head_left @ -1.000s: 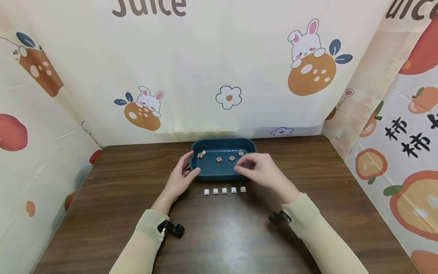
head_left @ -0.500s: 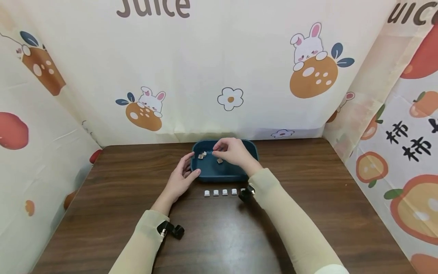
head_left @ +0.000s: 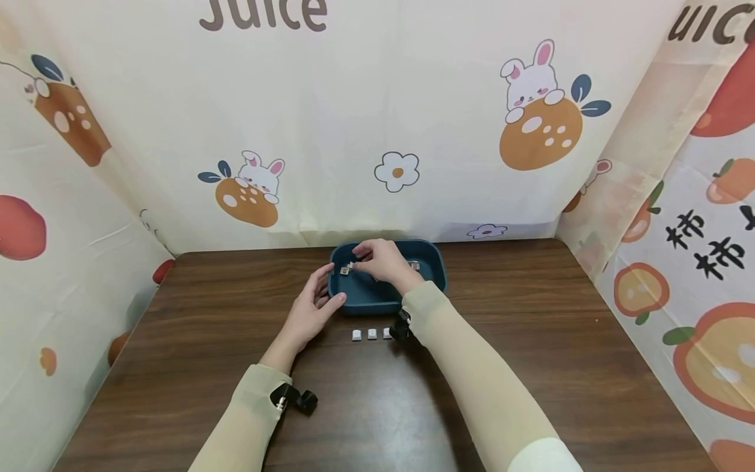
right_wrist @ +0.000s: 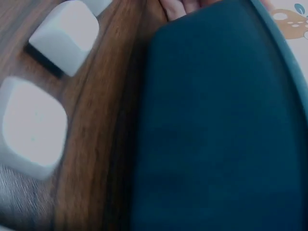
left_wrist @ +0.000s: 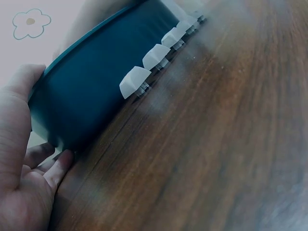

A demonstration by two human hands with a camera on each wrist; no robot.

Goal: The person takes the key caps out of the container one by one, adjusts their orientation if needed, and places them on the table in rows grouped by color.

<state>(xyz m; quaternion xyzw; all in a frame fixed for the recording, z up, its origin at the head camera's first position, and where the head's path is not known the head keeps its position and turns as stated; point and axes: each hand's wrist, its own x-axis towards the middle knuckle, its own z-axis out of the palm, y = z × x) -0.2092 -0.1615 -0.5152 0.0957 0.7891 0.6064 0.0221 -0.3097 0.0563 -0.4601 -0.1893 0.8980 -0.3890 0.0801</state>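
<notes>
Blue tray (head_left: pixel 377 303) at table's far centre; small white keycaps (head_left: pixel 371 334) in row just before it.

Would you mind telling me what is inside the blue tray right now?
The tray holds small keycaps: two by the right hand fingertips, one near the right end. That hand and sleeve cover the middle, so any others are hidden.
</notes>
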